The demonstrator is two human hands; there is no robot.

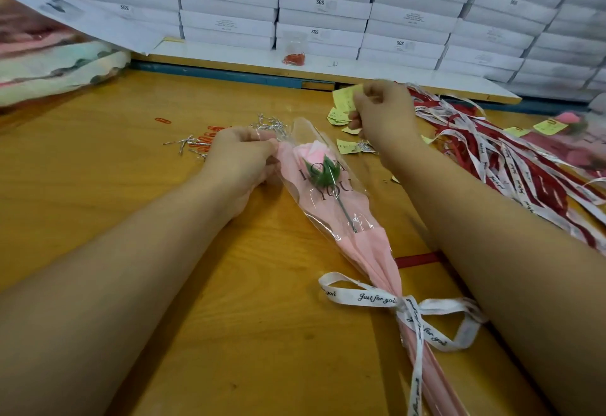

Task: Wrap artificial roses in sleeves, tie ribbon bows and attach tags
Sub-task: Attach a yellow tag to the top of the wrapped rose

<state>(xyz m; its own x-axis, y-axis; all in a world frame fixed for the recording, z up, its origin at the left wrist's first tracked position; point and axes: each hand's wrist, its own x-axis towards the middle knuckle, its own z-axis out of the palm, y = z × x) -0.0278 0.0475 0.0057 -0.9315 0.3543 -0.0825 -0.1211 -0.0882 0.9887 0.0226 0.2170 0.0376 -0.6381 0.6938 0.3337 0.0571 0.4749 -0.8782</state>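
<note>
Wooden table carries the bowed rose in its sleeve, centre: light, crinkly, probably slippery. Pinching the sleeve's mouth, the left hand has a sensible hold; the right hand curls over tags, grip unclear.

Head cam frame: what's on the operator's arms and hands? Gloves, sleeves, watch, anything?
Nothing worn that shows. The left hand and right hand have no gloves, and no rings, watch or wristband are visible. Both arms are bare all the way to the frame edge, so no sleeves are in view. The right hand is slightly motion-blurred.
</note>
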